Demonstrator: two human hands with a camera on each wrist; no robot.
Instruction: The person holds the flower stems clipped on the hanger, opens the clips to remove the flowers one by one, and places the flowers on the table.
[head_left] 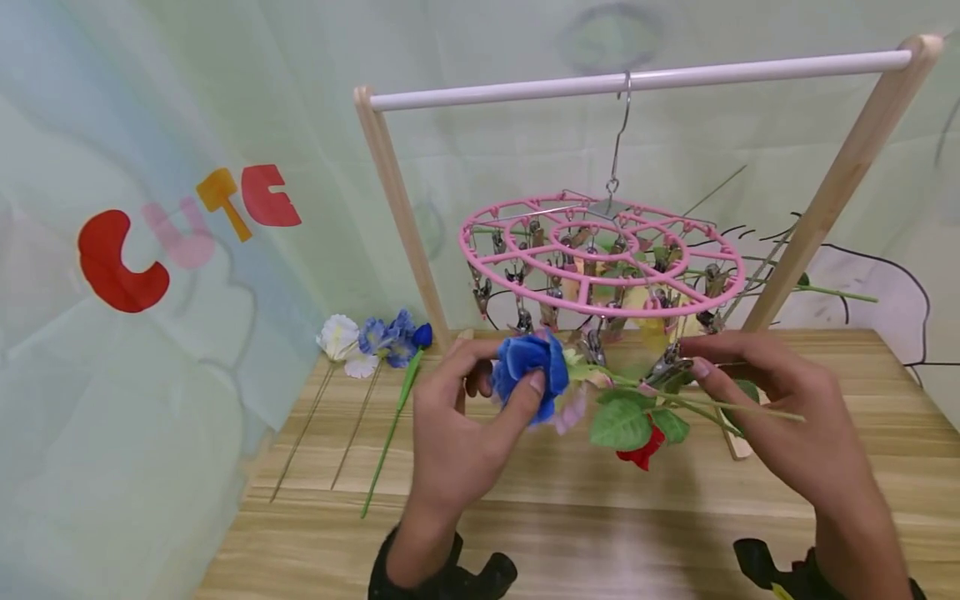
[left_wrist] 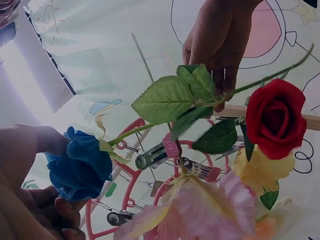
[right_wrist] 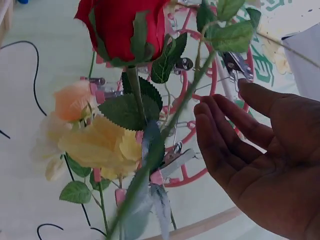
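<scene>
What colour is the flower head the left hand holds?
Blue; the flower head shows best in the left wrist view, gripped by the left hand.

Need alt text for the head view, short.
Two hands hold a blue rose sideways under a pink clip hanger: the left hand grips the bloom, the right hand pinches a metal clip at the stem. The hanger hangs from a white rail over a wooden table; more flowers lie at left.

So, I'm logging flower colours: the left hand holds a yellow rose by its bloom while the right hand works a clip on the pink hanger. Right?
Not quite: the rose in the left hand is blue, not yellow, as the head view shows. The rest stands: the right hand is at a clip of the pink hanger.
</scene>
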